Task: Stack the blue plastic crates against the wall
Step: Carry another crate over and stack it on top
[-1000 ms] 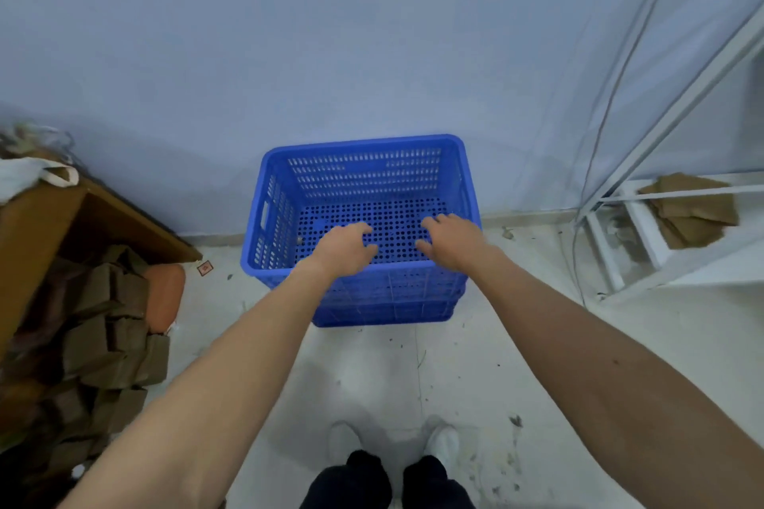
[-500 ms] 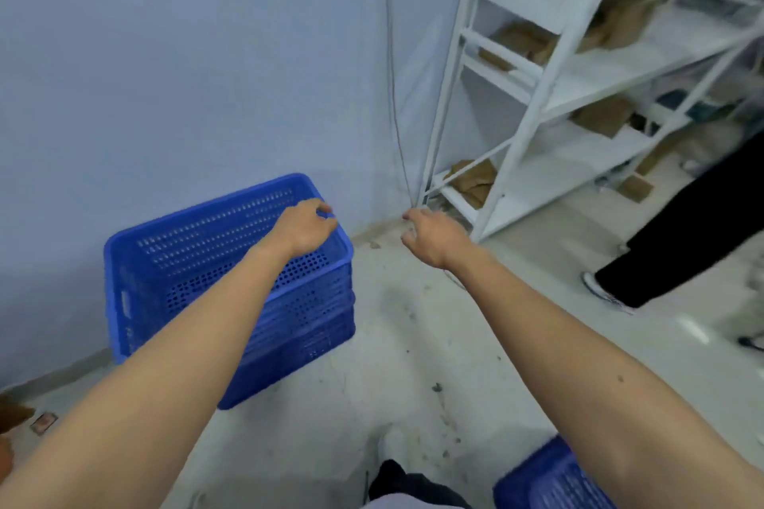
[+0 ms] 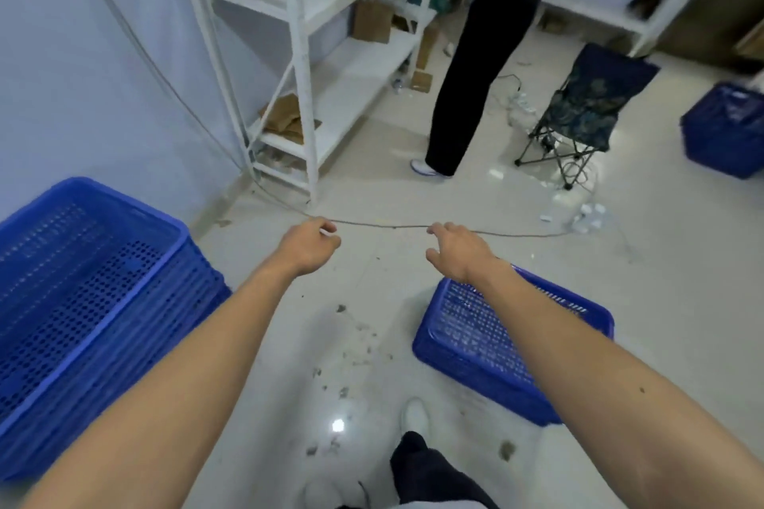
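- Counted three lots of blue crates: stacked crates (image 3: pixel 82 302) against the wall (image 3: pixel 62 74), a single crate (image 3: pixel 488 343) on the floor, a far crate (image 3: pixel 723 132) at the right edge of view.
- Counted two hands, both empty: left hand (image 3: pixel 308 246) with fingers loosely curled, gripping nothing; right hand (image 3: pixel 457 250) with fingers spread and slack, gripping nothing.
- Both hands raised over bare floor (image 3: pixel 372 302), right of the stacked crates; right forearm crossing above the single crate without visible contact.
- One white shelf rack (image 3: pixel 302 54) beyond the stacked crates, along the same wall; cardboard on its shelves.
- One folding stool (image 3: pixel 578 116) and one other person's dark trouser leg (image 3: pixel 475 74) farther out, past the rack.
- One thin cable (image 3: pixel 392 226) running down the wall and across the floor beyond the fingertips.
- Open floor between stacked crates and single crate; scattered debris there, wearer's white shoe (image 3: pixel 415 415) near the single crate's near corner.
- Stacked crates: perforated walls and base, solid rim, top one empty; number of layers not resolvable.
- Single crate: same perforated blue plastic, upright, turned at an angle to the stack.
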`<move>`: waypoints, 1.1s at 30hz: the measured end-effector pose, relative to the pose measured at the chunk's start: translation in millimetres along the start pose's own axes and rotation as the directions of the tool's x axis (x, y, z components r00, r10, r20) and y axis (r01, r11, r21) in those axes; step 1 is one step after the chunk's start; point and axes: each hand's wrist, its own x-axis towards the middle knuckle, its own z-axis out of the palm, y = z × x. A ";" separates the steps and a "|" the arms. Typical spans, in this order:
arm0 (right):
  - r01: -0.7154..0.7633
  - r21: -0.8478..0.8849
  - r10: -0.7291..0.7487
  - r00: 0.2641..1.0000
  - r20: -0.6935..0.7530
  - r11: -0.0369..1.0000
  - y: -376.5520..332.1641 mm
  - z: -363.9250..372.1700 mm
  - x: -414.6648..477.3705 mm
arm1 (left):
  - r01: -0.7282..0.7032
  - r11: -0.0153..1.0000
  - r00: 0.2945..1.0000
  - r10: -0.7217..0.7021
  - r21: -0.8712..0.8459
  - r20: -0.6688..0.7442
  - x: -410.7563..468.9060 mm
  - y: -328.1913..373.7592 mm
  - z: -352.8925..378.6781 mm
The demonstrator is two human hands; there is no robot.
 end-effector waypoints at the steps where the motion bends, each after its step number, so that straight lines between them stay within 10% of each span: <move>1: -0.035 0.016 0.035 0.999 -0.003 0.999 18.5 1.5 -8.4 | -0.021 1.000 1.000 0.020 0.018 0.023 0.8 10.8 13.8; 15: -0.320 0.118 0.311 0.946 0.093 0.940 302.0 45.1 -73.5 | -0.166 0.977 0.942 0.118 0.133 0.313 26.9 176.1 251.9; 33: -0.247 0.191 0.208 0.957 0.201 0.950 567.5 120.1 13.8 | 0.124 0.980 0.882 -0.181 0.156 0.435 110.0 269.4 503.0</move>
